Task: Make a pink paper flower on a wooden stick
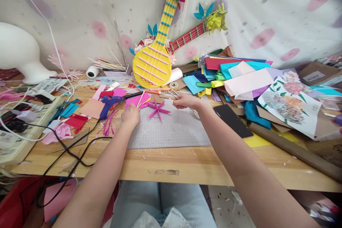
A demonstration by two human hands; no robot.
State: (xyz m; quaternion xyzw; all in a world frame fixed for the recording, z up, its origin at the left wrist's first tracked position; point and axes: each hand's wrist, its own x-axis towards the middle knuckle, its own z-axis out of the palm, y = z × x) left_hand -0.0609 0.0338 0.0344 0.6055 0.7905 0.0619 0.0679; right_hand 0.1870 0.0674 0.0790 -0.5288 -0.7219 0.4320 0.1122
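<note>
Inspection of the bench from the head view. The left hand (pixel 130 115) rests knuckles-up at the 10 o'clock corner of the grey cutting mat (pixel 171 131), closed around thin wooden sticks (pixel 140 99) that fan up and away toward 1 o'clock. The right hand (pixel 183 101) sits at the mat's far edge, at about 12 o'clock, fingers pinched together on what appears to be another thin stick; the exact contact is too small to confirm. Between the two hands, on the mat, lies a magenta paper star (pixel 158 109), touching neither hand. Behind it is a pink paper sheet (pixel 137 99).

Just left of the left hand, at 9 o'clock, a blue glue gun (pixel 110 102) lies on the wooden table (pixel 171 165), its black cable trailing toward the near edge. At 3 o'clock from the mat is a dark phone (pixel 233 120); beyond it, a heap of coloured paper (pixel 235 74). A yellow cardboard guitar (pixel 155 60) leans against the backdrop at 12 o'clock.

Assessment: the work in hand appears to be sorting or placing sticks beside the star. To do it well, the left hand should keep the bundle clamped low so the sticks do not splay, while the right draws one stick only. The glue gun nozzle should stay pointed away from the paper scraps.
</note>
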